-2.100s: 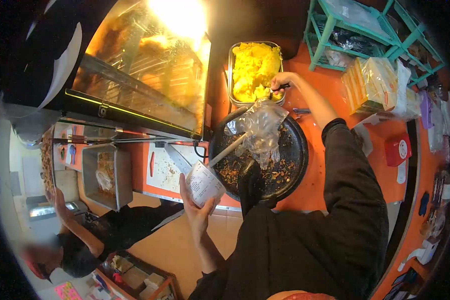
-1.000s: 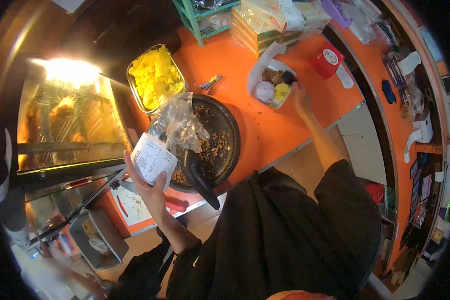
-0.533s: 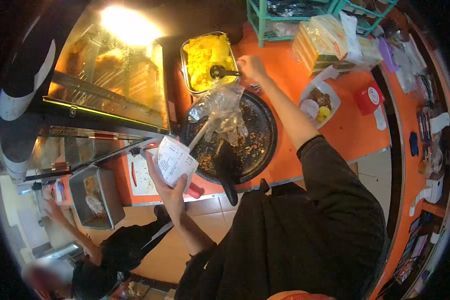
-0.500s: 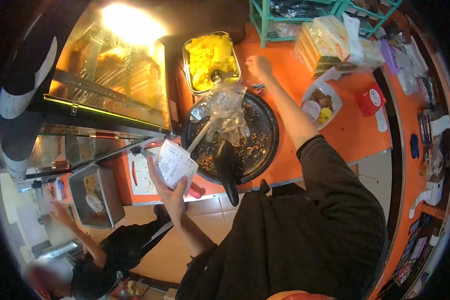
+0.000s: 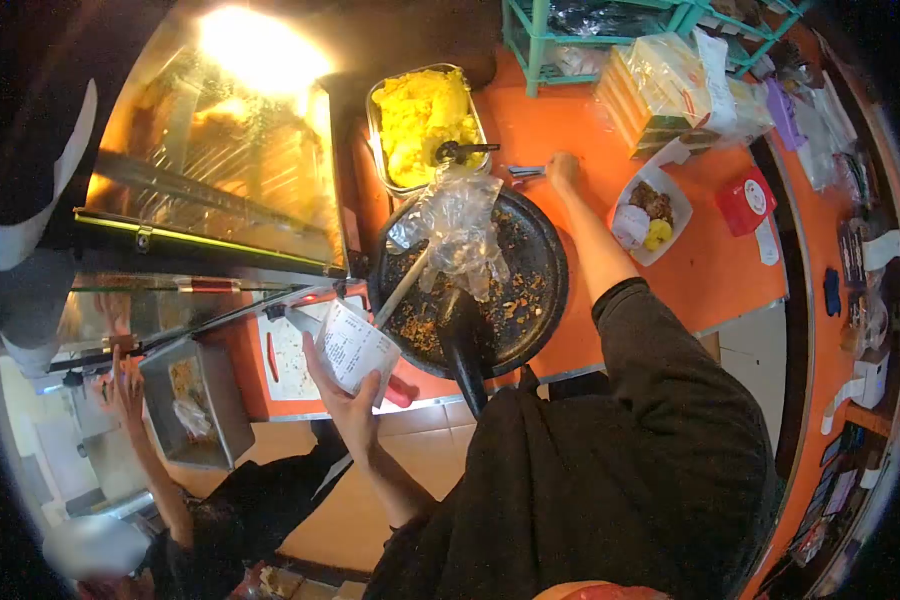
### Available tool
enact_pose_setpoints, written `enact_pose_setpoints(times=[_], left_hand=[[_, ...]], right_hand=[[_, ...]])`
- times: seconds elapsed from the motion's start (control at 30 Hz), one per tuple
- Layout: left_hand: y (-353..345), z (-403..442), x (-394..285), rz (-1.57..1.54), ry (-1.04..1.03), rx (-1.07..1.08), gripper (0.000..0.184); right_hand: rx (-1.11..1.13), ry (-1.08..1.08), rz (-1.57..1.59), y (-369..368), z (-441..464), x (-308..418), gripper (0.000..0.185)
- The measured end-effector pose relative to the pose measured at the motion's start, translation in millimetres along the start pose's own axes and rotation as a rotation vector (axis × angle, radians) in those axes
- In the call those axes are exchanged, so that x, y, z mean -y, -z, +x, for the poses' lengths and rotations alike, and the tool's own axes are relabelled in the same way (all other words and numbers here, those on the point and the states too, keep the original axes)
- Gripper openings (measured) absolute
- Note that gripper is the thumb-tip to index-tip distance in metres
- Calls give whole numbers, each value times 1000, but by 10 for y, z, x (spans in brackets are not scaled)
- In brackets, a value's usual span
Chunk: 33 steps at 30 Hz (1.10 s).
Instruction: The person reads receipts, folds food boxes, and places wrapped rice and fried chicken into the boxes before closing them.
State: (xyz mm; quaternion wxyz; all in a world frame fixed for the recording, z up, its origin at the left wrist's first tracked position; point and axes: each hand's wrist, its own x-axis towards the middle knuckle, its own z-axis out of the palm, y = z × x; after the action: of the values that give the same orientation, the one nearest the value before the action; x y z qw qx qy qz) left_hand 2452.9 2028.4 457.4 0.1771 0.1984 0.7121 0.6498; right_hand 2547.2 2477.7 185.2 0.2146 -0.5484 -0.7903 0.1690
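My left hand (image 5: 355, 405) is closed on a white paper box (image 5: 382, 352), tilted beside the counter edge, with a printed receipt (image 5: 345, 345) on its face. On the orange counter, my right hand (image 5: 564, 173) has its fingers curled in at the end of a small metallic stapler (image 5: 526, 172). Between my arms stands a large black stone mortar (image 5: 545, 310) with brown crumbs inside. A clear plastic bag or glove (image 5: 460, 225) covers part of it. Right of my right forearm sits an open paper box (image 5: 678, 222) with rice, brown food and something yellow.
Yellow food fills a metal tray (image 5: 420, 120) with a black-handled spoon. A lit glass cabinet (image 5: 220, 170) stands left. Stacked folded boxes (image 5: 660, 85), a red box (image 5: 745, 203) and a green rack (image 5: 535, 45) are right. A co-worker's hand (image 5: 123, 385) is at far left.
My right hand has moved right and down to the stapler. The paper box in my left hand has shifted slightly right. The co-worker's hand has risen.
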Motion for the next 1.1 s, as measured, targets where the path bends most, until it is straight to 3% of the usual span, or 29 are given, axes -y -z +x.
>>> enact_pose_setpoints(times=[0.03, 0.1, 0.17, 0.2, 0.27, 0.33, 0.4, 0.43, 0.5, 0.53, 0.6, 0.67, 0.7, 0.73, 0.77, 0.83, 0.9, 0.93, 1.03, 1.07, 1.1], left_hand=[[-33, 20, -43, -2, 23, 2, 86], [-120, 52, -79, -59, 47, 16, 86], [-86, 135, 41, 23, -24, 72, 85], [-95, 160, 64, -11, -51, 91, 85], [-162, 188, 8, 3, -42, 106, 85], [-152, 222, 7, 40, -64, 116, 86], [-212, 241, -56, 33, -62, 121, 86], [-233, 234, -83, 30, -58, 122, 86], [-253, 223, -99, 14, -70, 148, 86], [-260, 243, -111, 1, -84, 163, 86], [-236, 253, -85, -1, -82, 164, 86], [-228, 261, -45, -3, -50, 184, 87], [-234, 245, -36, 4, -53, 188, 87], [-255, 229, -34, -18, -44, 199, 87], [-291, 225, -28, -46, -37, 208, 87], [-282, 166, -46, -24, -72, 208, 87], [-297, 81, -83, 151, -192, 235, 89], [-317, 10, -97, 167, -186, 210, 96], [-308, -174, -1, 91, -128, 238, 91], [-314, -229, -4, 116, -153, 241, 90], [-330, -269, -2, 41, -84, 249, 91]], right_hand=[[-8, -139, 38, 59, -5, 32, 12], [-19, -107, 146, 219, -54, 106, 12], [52, -154, 646, 658, -151, 423, 12], [33, -170, 633, 1133, -281, 492, 12], [110, -177, 1167, 2025, -530, 767, 14], [33, -146, 953, 2557, -567, 402, 11], [103, -238, 507, 2785, -501, -178, 21], [98, -240, 505, 2774, -516, -447, 21], [224, 79, -324, 2622, -530, -819, 29], [216, 90, -319, 2661, -568, -700, 29], [-226, 10, -292, 2784, -765, -208, 32], [-146, -10, -56, 2595, -742, 340, 29], [-178, 304, -10, 2237, -667, 347, 24], [185, 236, -232, 1827, -511, 506, 19], [47, 413, -304, 1364, -472, 523, 19], [-4, 549, -260, 734, -414, 513, 23], [97, 617, -259, 296, -360, 402, 27], [83, 552, -177, 153, -370, 391, 26], [-104, 302, 59, 130, -542, 480, 21], [-39, 221, -71, 196, -564, 536, 26], [-54, 172, 193, 546, -664, 627, 27]])
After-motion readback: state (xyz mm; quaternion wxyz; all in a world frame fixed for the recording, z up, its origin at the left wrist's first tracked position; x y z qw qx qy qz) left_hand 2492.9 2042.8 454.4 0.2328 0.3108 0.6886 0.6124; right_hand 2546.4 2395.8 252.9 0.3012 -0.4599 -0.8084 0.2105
